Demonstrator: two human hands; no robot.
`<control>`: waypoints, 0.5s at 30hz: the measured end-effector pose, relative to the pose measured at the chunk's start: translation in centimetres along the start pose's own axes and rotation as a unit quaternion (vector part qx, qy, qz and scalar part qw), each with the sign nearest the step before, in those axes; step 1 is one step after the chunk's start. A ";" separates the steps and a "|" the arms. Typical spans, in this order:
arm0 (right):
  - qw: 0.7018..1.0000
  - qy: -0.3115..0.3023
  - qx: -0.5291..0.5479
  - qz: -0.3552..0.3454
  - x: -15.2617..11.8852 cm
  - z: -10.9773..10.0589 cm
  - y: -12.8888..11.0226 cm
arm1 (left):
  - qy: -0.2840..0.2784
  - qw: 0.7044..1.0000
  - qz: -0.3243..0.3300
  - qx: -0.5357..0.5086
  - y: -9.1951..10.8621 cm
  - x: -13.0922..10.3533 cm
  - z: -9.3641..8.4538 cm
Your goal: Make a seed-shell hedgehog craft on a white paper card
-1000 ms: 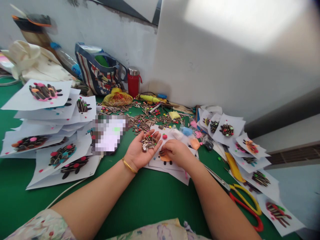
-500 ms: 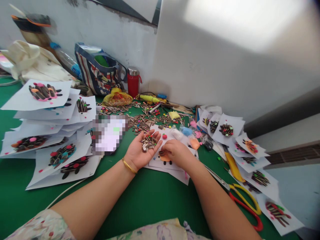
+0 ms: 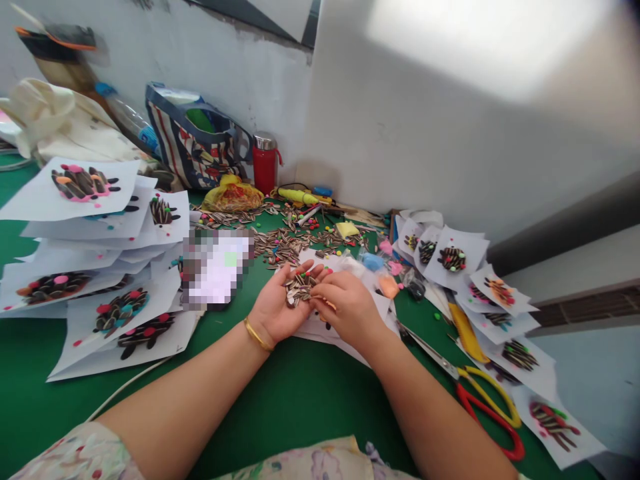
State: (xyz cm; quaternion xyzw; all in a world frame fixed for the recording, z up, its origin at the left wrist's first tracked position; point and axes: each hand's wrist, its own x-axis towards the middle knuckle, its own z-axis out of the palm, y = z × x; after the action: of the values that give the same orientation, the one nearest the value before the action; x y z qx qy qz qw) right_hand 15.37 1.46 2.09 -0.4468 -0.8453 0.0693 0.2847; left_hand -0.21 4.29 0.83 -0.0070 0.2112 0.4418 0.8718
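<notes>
My left hand (image 3: 275, 310) is palm up and cupped, with a small heap of striped sunflower seeds (image 3: 299, 291) lying in it. Over the edge of that heap, my right hand (image 3: 347, 308) has thumb and forefinger closed in a pinch on a seed; the fingertips partly hide it. Beneath both hands lie white paper sheets (image 3: 357, 352). The top sheet bears an orange clay shape with dark bits, mostly covered by my right hand. More loose sunflower seeds (image 3: 283, 248) are spread on the green table just beyond my hands.
Left stand stacked sheets (image 3: 100, 257) with seed-and-clay figures, beside a blurred phone (image 3: 217, 270). Scissors (image 3: 463, 377), a yellow-handled cutter (image 3: 467, 330) and more decorated sheets (image 3: 463, 243) lie right. Clay packets (image 3: 387, 285), a red flask (image 3: 265, 167) and a striped bag (image 3: 187, 143) sit further back.
My right hand has moved left and slightly up, from the orange clay shape on the paper to the seeds in my left palm. My left hand stays nearly in place.
</notes>
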 end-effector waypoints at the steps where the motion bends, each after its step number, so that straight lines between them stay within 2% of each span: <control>1: 1.000 -0.006 -0.007 0.000 0.1 0.2 -0.2 | -0.003 1.000 -0.003 0.008 -0.1 0.0 0.0; 6: 0.999 -0.021 -0.027 0.012 0.3 1.0 -0.6 | -0.009 1.000 -0.010 0.023 -0.2 0.0 -0.1; 12: 1.000 0.007 -0.003 0.016 0.1 0.8 -0.7 | -0.008 1.000 -0.014 0.026 -0.4 -0.1 0.0; 15: 1.000 0.002 -0.009 0.010 0.1 0.8 -0.6 | -0.009 0.999 -0.021 0.029 -0.4 -0.2 0.0</control>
State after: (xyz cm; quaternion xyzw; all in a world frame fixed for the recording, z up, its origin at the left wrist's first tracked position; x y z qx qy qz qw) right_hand 14.44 1.29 1.76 -0.4580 -0.8406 0.0639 0.2819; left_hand 0.03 3.89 0.88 0.0177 0.2156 0.4172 0.8827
